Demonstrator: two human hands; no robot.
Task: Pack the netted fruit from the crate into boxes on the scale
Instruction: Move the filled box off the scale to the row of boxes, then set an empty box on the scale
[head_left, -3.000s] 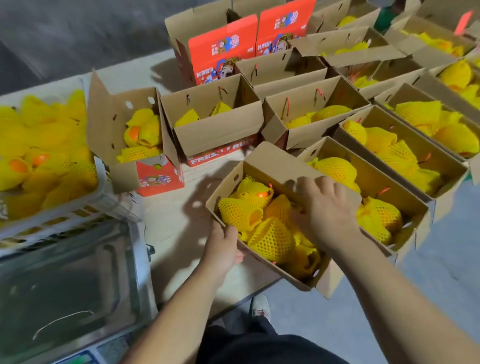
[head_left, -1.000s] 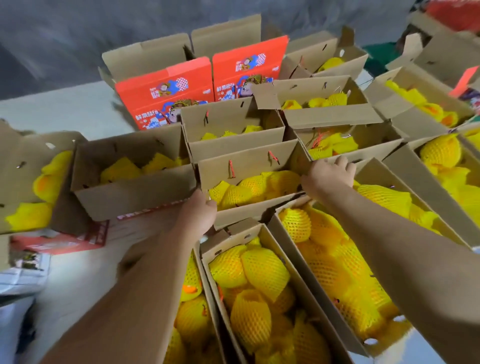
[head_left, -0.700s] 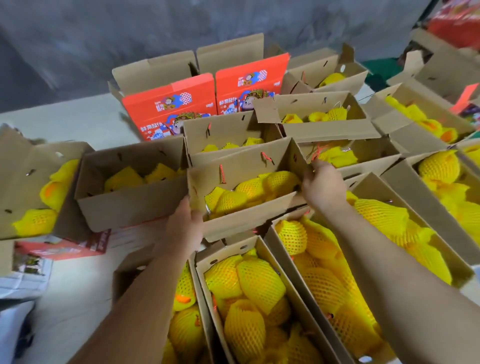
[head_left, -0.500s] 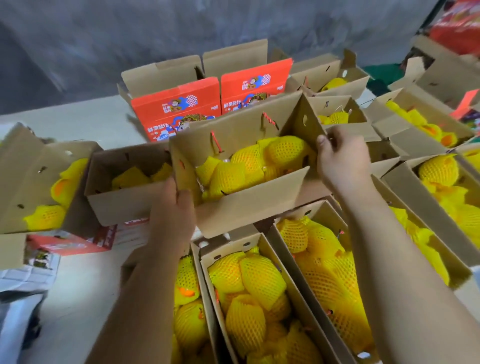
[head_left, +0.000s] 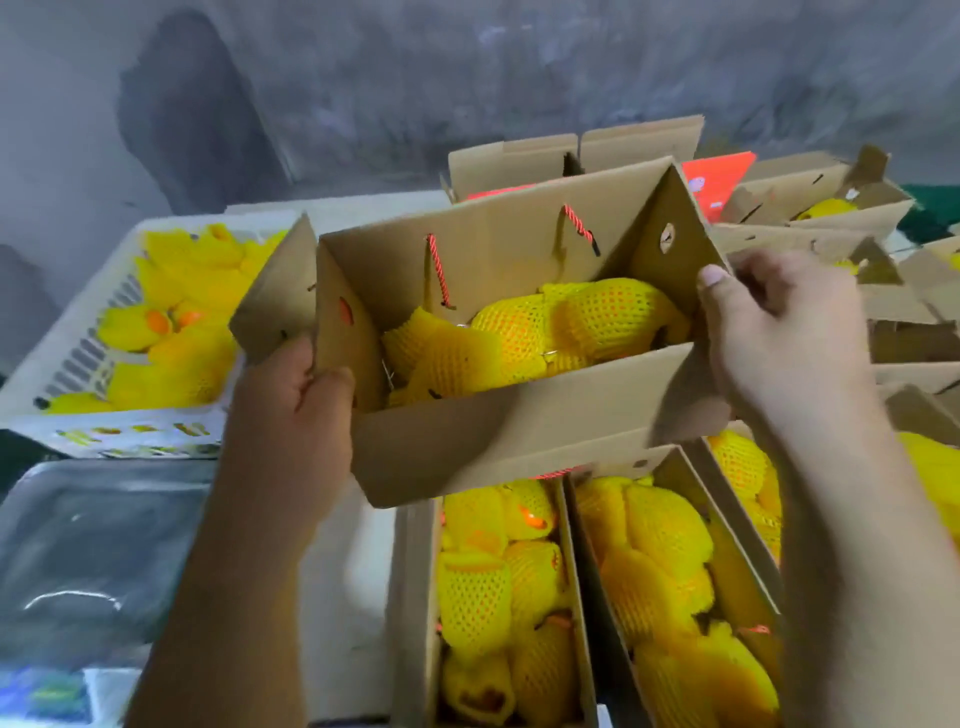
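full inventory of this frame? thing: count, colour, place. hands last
held box: one, brown cardboard, open, lifted at centre, partly filled with netted fruit
netted fruit: many, yellow nets over orange; in the held box, the crate and the boxes below
crate: one, white plastic, left, holding netted fruit
scale: one, grey metal pan, lower left, nothing on it
filled boxes: at least two, brown, open, below the held box
other open boxes: several, brown, right and behind; exact count unclear
red printed box: at least one, behind the held box, mostly hidden
wall: grey, background
left hand: grips the held box's left end
right hand: grips its right end
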